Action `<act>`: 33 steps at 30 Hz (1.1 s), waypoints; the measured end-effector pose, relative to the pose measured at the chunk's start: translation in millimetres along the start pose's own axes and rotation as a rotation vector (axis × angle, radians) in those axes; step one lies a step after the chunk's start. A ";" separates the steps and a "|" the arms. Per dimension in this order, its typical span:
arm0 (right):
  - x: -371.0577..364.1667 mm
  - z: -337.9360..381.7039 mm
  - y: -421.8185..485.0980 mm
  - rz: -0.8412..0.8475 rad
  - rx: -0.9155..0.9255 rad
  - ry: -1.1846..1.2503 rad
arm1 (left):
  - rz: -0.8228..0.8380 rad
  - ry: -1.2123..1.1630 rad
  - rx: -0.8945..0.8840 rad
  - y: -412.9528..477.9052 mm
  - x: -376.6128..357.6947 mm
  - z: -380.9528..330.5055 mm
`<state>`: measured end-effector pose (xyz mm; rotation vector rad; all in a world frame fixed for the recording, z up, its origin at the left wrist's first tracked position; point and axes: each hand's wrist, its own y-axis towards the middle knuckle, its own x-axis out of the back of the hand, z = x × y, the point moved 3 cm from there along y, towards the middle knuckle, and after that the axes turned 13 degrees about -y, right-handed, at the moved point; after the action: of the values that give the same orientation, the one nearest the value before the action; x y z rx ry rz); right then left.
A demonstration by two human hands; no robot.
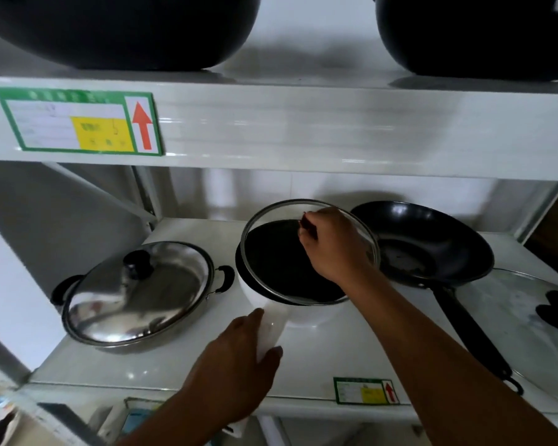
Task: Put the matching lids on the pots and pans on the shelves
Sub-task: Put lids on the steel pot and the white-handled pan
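From the head camera, the left hand [236,365] is wrapped around the white pan [290,313] handle on the lower shelf [174,365], while the right hand [332,246] grips the knob of the glass lid [271,246], tilted over the rim. Level it and centre it before letting go, keeping the handle steady

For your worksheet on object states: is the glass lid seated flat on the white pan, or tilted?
Tilted. The glass lid, held by the right hand, has its far edge raised above the white pan.
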<state>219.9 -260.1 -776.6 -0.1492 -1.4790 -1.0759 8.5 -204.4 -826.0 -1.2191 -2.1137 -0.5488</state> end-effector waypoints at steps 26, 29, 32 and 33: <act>-39.4 11.8 6.5 0.037 0.029 -0.052 | -0.055 -0.015 -0.043 38.1 -12.3 -2.9; -36.8 13.7 4.9 0.074 0.017 -0.071 | -0.058 -0.012 -0.022 37.6 -13.7 -4.6; -27.0 17.6 -2.9 0.146 0.001 -0.083 | -0.053 -0.010 -0.022 39.2 -14.2 -4.1; -21.8 18.9 -7.1 0.162 -0.002 -0.059 | -0.041 -0.008 -0.020 39.1 -14.2 -4.5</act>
<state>207.2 -240.7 -795.3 -0.2994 -1.4912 -0.9494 49.3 -196.9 -831.1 -1.1934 -2.1492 -0.5852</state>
